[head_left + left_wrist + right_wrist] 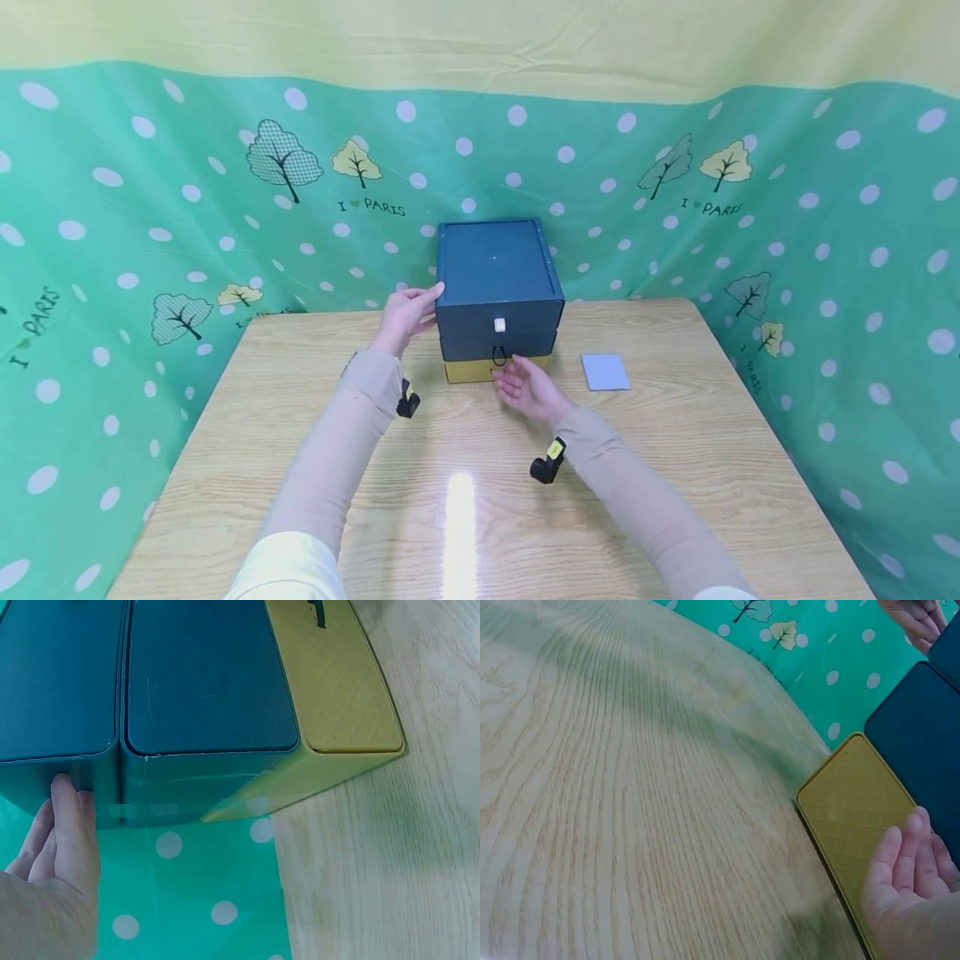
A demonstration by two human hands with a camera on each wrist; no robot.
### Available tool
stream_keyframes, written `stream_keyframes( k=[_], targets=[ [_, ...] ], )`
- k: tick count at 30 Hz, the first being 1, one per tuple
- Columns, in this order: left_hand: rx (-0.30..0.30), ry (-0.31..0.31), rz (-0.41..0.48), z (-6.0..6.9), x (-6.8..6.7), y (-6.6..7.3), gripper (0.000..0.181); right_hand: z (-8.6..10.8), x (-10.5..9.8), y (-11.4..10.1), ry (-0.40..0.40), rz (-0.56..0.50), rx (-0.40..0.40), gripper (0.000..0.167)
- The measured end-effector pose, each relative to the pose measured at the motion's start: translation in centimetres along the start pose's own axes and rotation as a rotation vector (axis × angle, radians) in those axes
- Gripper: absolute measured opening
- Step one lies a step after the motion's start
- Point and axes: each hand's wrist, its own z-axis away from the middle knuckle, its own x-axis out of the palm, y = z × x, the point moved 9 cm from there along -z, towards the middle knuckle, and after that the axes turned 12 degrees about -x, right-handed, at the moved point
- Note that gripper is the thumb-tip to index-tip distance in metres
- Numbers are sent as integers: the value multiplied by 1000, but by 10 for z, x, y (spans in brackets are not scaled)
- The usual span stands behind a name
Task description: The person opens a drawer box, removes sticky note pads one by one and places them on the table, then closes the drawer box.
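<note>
A stacked drawer box (pixel 493 262) stands at the back of the table, with two dark blue tiers over a yellow bottom drawer (pixel 461 372). On its front are a white knob (pixel 499 324) and, lower down, a black loop handle (pixel 499 357). My left hand (pixel 405 317) rests its fingers against the left side of the top tier, as the left wrist view also shows. Just right of the loop, my right hand (pixel 531 390) is held before the lower front with loosely bent fingers. In the right wrist view its fingertips (pixel 921 817) overlap the border between yellow and blue fronts.
A pale blue square (pixel 606 372) lies flat on the wooden table (pixel 300 467), right of the drawers. Green dotted curtain (pixel 360 275) hangs behind and along both sides. A strip of light reflects off the tabletop near the front.
</note>
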Motion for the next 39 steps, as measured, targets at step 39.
stream_keyframes(
  k=[39],
  targets=[
    [13,6,0,0,0,0,54,-3,14,-16,-6,-31,-16,28]
  ],
)
